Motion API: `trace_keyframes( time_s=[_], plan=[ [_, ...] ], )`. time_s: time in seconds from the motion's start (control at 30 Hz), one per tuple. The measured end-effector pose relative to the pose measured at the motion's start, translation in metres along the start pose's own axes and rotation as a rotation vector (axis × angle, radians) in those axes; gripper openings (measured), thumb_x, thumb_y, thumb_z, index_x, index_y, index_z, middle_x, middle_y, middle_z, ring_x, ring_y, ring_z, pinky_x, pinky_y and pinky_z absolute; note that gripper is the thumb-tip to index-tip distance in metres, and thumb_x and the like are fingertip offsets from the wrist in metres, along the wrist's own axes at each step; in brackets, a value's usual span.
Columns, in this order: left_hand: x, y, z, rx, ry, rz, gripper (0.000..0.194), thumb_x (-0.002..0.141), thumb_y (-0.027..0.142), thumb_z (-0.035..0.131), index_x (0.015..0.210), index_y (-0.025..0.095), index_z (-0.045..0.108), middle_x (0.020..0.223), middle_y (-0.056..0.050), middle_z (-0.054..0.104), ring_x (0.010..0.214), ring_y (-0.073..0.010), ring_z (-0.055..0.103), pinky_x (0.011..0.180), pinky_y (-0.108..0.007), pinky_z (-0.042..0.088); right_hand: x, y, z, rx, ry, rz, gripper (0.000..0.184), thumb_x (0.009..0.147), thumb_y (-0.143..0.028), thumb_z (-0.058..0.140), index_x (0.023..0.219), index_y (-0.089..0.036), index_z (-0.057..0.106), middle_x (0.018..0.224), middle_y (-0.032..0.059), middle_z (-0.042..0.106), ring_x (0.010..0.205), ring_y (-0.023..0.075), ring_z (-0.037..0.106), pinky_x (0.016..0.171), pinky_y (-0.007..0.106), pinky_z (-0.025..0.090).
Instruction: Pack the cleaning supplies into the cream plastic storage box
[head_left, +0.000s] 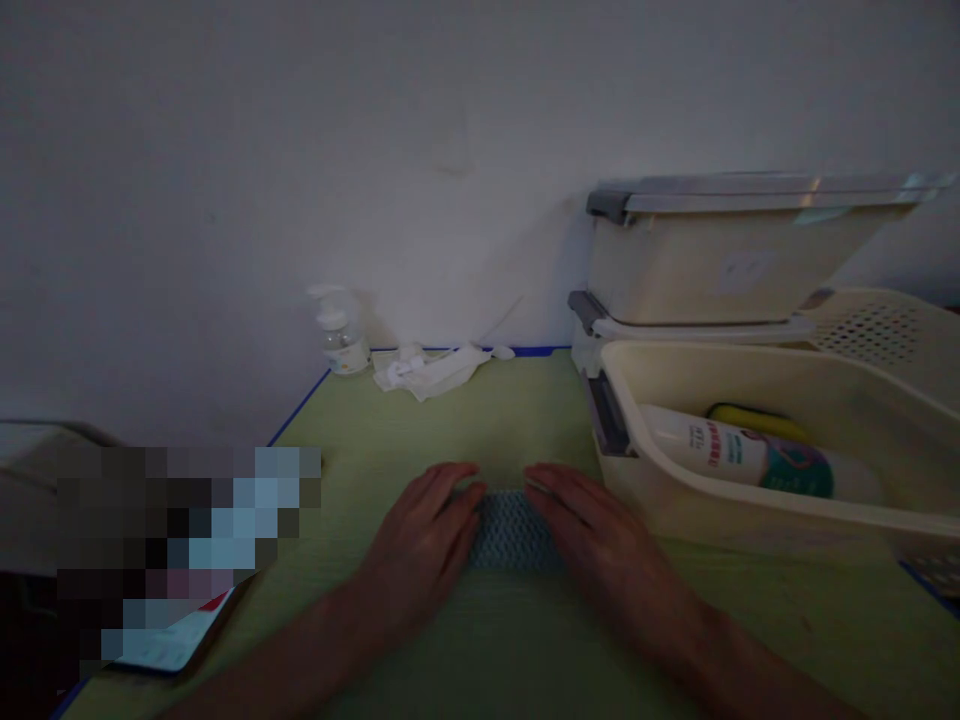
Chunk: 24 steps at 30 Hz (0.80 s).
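A blue-grey knitted piece [517, 530] lies flat on the green table [517, 640], straight in front of me. My left hand [427, 540] rests at its left end, fingers stretched forward and the fingertips near the top left corner. At the opposite end is my right hand [600, 530], also with fingers extended, partly covering the right edge of the piece. Both palms face down or inward, so the undersides of the fingers are hidden. The middle of the knitting shows between the two hands.
On the right stands a cream basket [750, 515] holding a white bottle [720, 450] and something yellow. Lidded storage boxes [690, 265] are stacked behind it. A pump bottle [345, 345] and crumpled white plastic [431, 372] sit by the wall. A phone [169, 640] lies left, partly pixelated.
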<state>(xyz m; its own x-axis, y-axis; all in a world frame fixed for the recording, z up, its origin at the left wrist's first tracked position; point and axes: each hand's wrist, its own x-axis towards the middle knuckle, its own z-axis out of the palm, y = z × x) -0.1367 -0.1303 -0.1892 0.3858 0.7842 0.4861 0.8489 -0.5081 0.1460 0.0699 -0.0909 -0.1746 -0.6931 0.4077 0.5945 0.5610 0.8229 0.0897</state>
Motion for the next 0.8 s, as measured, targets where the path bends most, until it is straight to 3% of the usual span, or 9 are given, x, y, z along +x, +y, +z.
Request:
trace_keyframes(
  time_s=[0.2, 0.37, 0.47, 0.63, 0.7, 0.8],
  plan=[
    [-0.01, 0.017, 0.008, -0.013, -0.176, 0.06, 0.049, 0.091, 0.026, 0.04, 0.136, 0.007, 0.033, 0.138, -0.016, 0.044, 0.128, -0.0237, 0.041, 0.103, -0.041, 0.042, -0.004, -0.017, 0.009, 0.017, -0.156, -0.004, 0.039, 0.088, -0.011, 0.036, 0.12, 0.001, 0.054, 0.121, 0.0201, 0.059, 0.114, 0.0256, 0.055, 0.091, 0.037, 0.05],
    [-0.016, 0.015, 0.019, 0.063, -0.238, 0.071, 0.059, 0.094, 0.034, 0.036, 0.143, 0.007, 0.016, 0.146, -0.017, 0.032, 0.135, -0.0246, 0.028, 0.105, -0.042, 0.039, -0.014, -0.01, 0.022, 0.194, -0.36, 0.116, 0.061, 0.086, -0.029, 0.05, 0.137, 0.0, 0.035, 0.14, 0.023, 0.038, 0.13, 0.028, 0.035, 0.101, 0.044, 0.04],
    [-0.017, 0.011, 0.021, 0.08, -0.258, 0.074, 0.067, 0.094, 0.04, 0.036, 0.145, 0.009, 0.004, 0.147, -0.017, 0.028, 0.137, -0.026, 0.023, 0.106, -0.043, 0.037, -0.018, -0.006, 0.025, 0.229, -0.386, 0.131, 0.068, 0.085, -0.034, 0.052, 0.14, -0.002, 0.03, 0.143, 0.0222, 0.032, 0.133, 0.028, 0.028, 0.103, 0.046, 0.036],
    [-0.013, 0.007, 0.015, 0.066, -0.364, 0.12, 0.086, 0.091, 0.049, 0.039, 0.142, 0.009, -0.018, 0.147, -0.021, 0.024, 0.136, -0.0296, 0.022, 0.104, -0.045, 0.038, -0.019, -0.006, 0.025, 0.216, -0.436, 0.115, 0.078, 0.081, -0.041, 0.058, 0.14, -0.001, 0.028, 0.143, 0.0235, 0.031, 0.133, 0.0303, 0.029, 0.103, 0.046, 0.036],
    [-0.011, 0.006, 0.012, 0.053, -0.42, 0.126, 0.089, 0.09, 0.05, 0.042, 0.142, 0.009, -0.018, 0.147, -0.022, 0.02, 0.136, -0.031, 0.019, 0.105, -0.046, 0.037, -0.019, -0.006, 0.025, 0.221, -0.468, 0.125, 0.079, 0.08, -0.042, 0.059, 0.14, -0.001, 0.028, 0.144, 0.0239, 0.03, 0.132, 0.0314, 0.03, 0.103, 0.047, 0.036],
    [-0.011, 0.006, 0.011, 0.017, -0.481, 0.1, 0.085, 0.088, 0.049, 0.046, 0.145, 0.008, -0.003, 0.148, -0.022, 0.016, 0.136, -0.0314, 0.016, 0.107, -0.047, 0.033, -0.017, -0.006, 0.023, 0.257, -0.507, 0.156, 0.078, 0.08, -0.041, 0.058, 0.141, -0.003, 0.028, 0.144, 0.0222, 0.029, 0.133, 0.0302, 0.028, 0.104, 0.048, 0.034]
  ],
)
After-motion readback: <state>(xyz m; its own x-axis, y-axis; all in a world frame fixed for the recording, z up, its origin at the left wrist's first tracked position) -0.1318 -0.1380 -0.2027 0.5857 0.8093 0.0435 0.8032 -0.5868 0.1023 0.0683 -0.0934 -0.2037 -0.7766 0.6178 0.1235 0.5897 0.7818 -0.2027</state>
